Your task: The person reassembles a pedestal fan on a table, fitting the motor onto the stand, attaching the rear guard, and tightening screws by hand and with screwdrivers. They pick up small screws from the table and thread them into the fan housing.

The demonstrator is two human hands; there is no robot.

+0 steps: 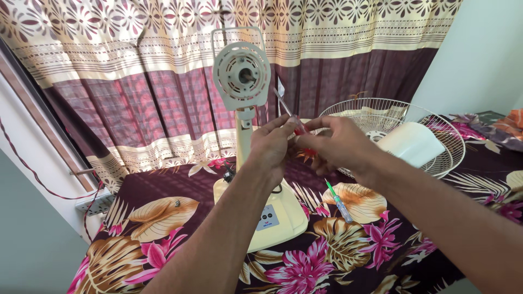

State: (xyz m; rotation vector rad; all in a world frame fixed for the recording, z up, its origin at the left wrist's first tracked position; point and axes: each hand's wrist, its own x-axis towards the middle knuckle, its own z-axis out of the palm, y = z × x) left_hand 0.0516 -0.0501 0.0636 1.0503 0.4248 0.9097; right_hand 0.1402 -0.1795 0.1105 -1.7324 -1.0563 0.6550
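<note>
On a surface draped in a dark maroon cloth [163,188] printed with large gold leaves and pink flowers stands a cream plastic table fan [242,76], stripped of its guard and blades so the round motor housing and bare shaft face the camera. Its flat base [280,218] carries a small grey control panel, partly hidden behind the left forearm. Behind hangs a patterned curtain [163,81] in maroon and beige; its upper part is cut off by the frame. To the right lies a domed wire fan guard [441,122], and resting in it is a smooth white plastic piece [411,142] whose exact shape is hard to make out. Both hands meet in front of the fan's neck: the left hand [269,144] and right hand [338,144] have their fingers bunched together, pinching a red-handled screwdriver [294,124] whose thin metal shaft slants up towards the motor; most of the handle is covered by fingers. A smaller green-tipped tester screwdriver [339,201] lies loose on the cloth below.
</note>
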